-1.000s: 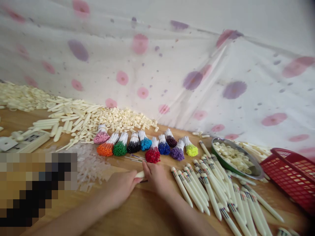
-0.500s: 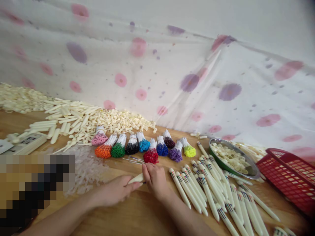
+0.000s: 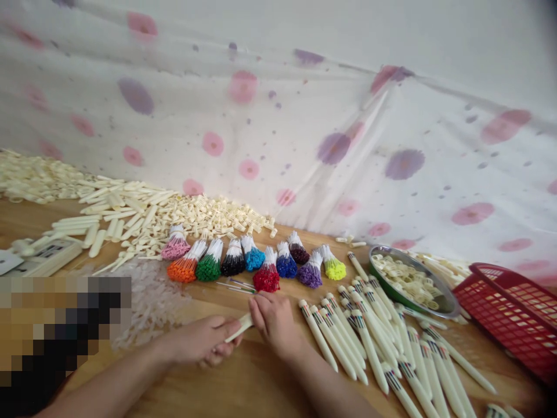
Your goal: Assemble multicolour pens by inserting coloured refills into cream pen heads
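Note:
A cream pen (image 3: 240, 328) lies across the gap between my two hands, low over the wooden table. My left hand (image 3: 206, 341) is closed around its lower left part, and my right hand (image 3: 274, 318) closes over the other end, so that end is hidden. Just beyond my fingers stand bundles of refills with coloured tips, the red bundle (image 3: 267, 273) closest. A few loose refills (image 3: 237, 285) lie beside it. Right of my right hand are many cream pens (image 3: 337, 337) with coloured slider tops.
Clear plastic pieces (image 3: 150, 296) are scattered at left. Cream parts (image 3: 209, 215) are heaped along the back. A metal bowl (image 3: 450, 307) of cream rings and a red basket (image 3: 513, 307) stand at right. Behind hangs a flowered plastic sheet (image 3: 278, 133).
My left hand has shifted slightly down along the pen, its fingers now curled beneath it. The right hand stays over the pen's end, and the view has tilted slightly.

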`<state>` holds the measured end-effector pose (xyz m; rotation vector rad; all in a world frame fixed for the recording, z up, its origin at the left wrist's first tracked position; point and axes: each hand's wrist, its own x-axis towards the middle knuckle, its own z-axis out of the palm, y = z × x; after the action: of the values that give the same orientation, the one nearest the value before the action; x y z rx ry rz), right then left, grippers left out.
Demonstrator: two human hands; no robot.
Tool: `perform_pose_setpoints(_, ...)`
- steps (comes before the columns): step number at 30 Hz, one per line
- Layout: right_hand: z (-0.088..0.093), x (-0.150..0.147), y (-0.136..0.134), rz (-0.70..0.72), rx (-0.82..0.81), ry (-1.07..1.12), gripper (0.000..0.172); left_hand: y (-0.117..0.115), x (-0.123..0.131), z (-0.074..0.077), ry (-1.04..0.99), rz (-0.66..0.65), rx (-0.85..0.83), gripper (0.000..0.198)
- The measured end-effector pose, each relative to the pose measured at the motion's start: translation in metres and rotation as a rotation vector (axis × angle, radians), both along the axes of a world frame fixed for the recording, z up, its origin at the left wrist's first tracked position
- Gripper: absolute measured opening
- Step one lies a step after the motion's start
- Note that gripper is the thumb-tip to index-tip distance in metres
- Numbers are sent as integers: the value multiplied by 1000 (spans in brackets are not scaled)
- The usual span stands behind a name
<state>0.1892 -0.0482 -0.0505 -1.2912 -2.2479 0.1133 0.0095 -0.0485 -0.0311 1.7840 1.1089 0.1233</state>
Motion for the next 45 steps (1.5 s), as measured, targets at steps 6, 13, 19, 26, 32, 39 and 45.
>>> perform_pose_setpoints(6, -12, -1, 15, -24, -29, -12, 51, -14, 17, 0, 82, 195, 109, 28)
perform_pose_setpoints(13, 4, 5, -5, 176, 115, -43, 55, -8, 10, 9, -19, -20, -298, 42)
perform_pose_setpoints(19, 0, -10, -12, 96, 31, -96, 48, -21, 11, -2, 41, 77, -246, 33)
perform_pose_setpoints(26, -4, -15, -18, 3, -98, -189, 33, -37, 15, -9, 204, 136, 176, 25)
perform_pose_setpoints(32, -12, -3, -25, -71, -120, -272, 21, -40, 25, -26, 348, 162, 402, 21)
perform_pose_setpoints(39, -25, 8, -27, -282, -97, -325, 11, -20, -2, -21, 233, 215, 759, 20)
perform_pose_setpoints(45, -10, 9, -12, -349, -122, -294, 5, 16, -40, -11, 145, 306, 855, 17)
